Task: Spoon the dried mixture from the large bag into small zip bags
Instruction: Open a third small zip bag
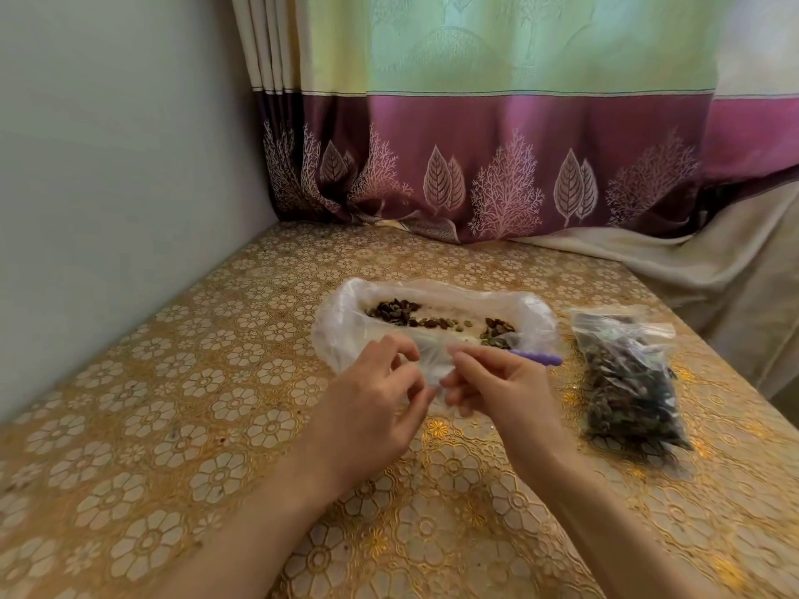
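The table (181, 425) fills the lower part of the view, covered with a golden cloth of flower patterns; its near edge and right corner are cut off by the frame. Behind it hangs a curtain (519, 166), pale green above and purple below with leaves and branching trees, and its top is out of view. A grey wall (108, 166) stands at the left.

The large bag (341, 322) of clear thin plastic lies open in the middle of the table. The dried mixture (402, 315) lies inside it in a thin dark strip; the near rim of the bag is hidden behind the hands. To the right, apart from it, a filled zip bag (627, 382) lies on the cloth, dark with mixture, and its lower end is blurred. No writing or label can be read on any bag.

The left hand (372, 408) and the right hand (506, 391) meet just in front of the large bag. Between them is a small zip bag (432, 363), transparent and hard to make out. The fingertips of both hands are curled and seem to pinch its top edge, one hand on each side, but the blur makes this uncertain. The right hand also holds a purple spoon (536, 357); only the handle shows, pointing right, and the bowl is hidden by the fingers.
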A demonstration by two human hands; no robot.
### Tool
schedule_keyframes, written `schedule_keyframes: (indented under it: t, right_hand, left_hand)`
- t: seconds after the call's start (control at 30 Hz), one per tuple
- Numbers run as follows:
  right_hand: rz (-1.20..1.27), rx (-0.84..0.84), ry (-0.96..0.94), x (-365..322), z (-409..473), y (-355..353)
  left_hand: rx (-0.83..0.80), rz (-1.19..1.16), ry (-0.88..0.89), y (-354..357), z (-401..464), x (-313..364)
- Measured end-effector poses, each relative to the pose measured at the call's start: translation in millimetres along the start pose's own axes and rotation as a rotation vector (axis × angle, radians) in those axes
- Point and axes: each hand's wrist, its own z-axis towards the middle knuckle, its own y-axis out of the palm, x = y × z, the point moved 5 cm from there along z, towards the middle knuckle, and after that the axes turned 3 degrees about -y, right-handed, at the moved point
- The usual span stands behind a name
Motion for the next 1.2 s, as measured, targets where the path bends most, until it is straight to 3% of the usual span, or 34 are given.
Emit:
schedule_keyframes:
  t: [0.1, 0.23, 0.33, 0.53, 0.7, 1.07, 1.2]
  right_hand:
    - [-0.483, 0.077, -0.383, -11, -5, 1]
    - [-0.823, -0.061, -0.689, -8, -8, 12]
    - [-0.841, -0.128, -0.622, -3, -4, 11]
    - [-0.391, -0.184, -0.386, -6, -1, 2]
    - [-0.225, -0.223, -0.316, -11, -1, 5]
    - [-0.241, -0.304, -0.29, -2, 1, 7]
    - [-0.224, -0.215, -0.292, -10, 7, -6]
  left_hand:
    - [-0.008, 0.007, 0.036, 2, -1, 0]
    - [0.025, -0.074, 0.091, 0, -1, 0]
    - [0.022, -0.111, 0.128, -2, 0, -2]
    - [-0.118, -0.057, 0.041, -6, -1, -29]
    - [-0.067, -0.02, 0.022, -13, -1, -40]
    - [-0.002, 0.162, 0.029, -22, -3, -51]
    - [0.109, 0.188, -0.159, -39, -5, -73]
